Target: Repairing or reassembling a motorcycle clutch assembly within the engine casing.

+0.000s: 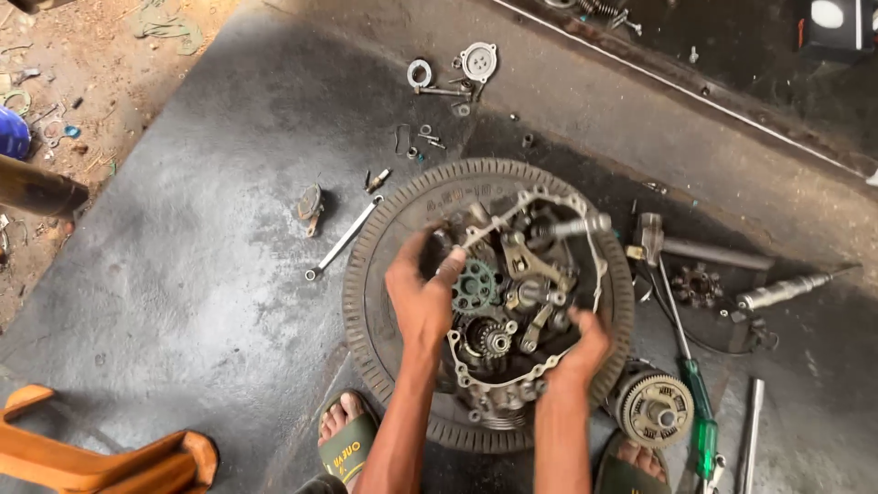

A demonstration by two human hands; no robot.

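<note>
An opened grey metal engine case point(512, 302), its gears and shafts exposed, rests inside a worn black rubber tyre point(366, 274) that lies flat on the stained grey concrete floor point(201, 238). The left hand point(421, 297) reaches over the case's left side, its fingers point(448, 267) curled around the upper-left stretch of a thin pale gasket point(549, 197) that follows the outline of the case rim, just beside a dark toothed sprocket point(474, 287). The right hand point(585, 343) grips the same gasket at its lower-right edge, fingers closed on it. Below the case, two feet in green sandals point(347, 444) stand against the tyre. Just right of the tyre lies a round ribbed clutch assembly point(651, 410), and next to it a long green-handled screwdriver point(697, 402). A slim silver spanner point(343, 240) lies on the floor left of the tyre, well apart from the hands, and small washers and bolts point(448, 78) are scattered farther up. An orange wooden stool point(101, 457) shows at the lower left corner.
</note>
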